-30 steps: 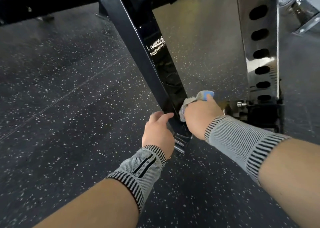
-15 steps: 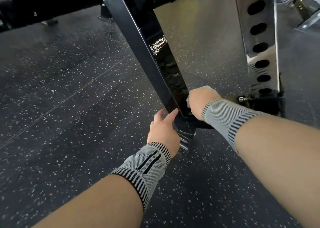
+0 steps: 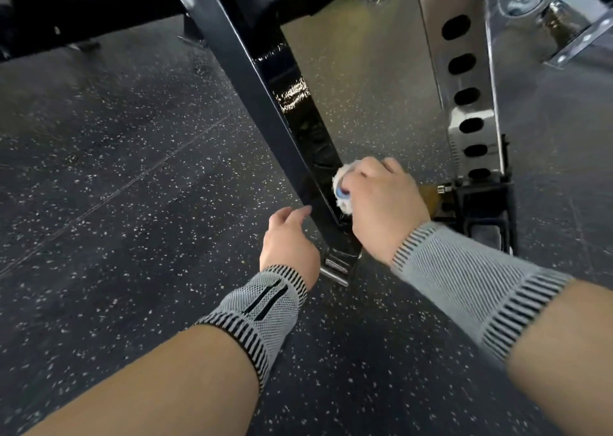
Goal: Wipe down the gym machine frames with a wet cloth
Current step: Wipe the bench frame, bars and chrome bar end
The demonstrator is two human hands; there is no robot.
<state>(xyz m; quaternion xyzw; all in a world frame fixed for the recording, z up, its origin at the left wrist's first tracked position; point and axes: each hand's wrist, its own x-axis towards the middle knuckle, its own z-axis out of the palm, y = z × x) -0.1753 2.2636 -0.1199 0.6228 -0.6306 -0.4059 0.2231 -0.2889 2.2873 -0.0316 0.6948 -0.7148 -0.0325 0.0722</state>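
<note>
A black slanted frame leg runs from the top centre down to a foot on the floor between my hands; its right face glistens wet. My right hand grips a bunched white-and-blue cloth and presses it against the leg's lower right face. Just left of the leg's base is my left hand, fingers relaxed and slightly curled, holding nothing. Both wrists wear grey knitted sleeves.
A chrome upright with a row of oval holes stands to the right on a black base bracket. More black frame crosses the top left. Speckled dark rubber flooring spreads all around.
My right hand has come out from behind the leg's base, and the cloth shows again on the leg's right face. My left hand has eased slightly away from the leg.
</note>
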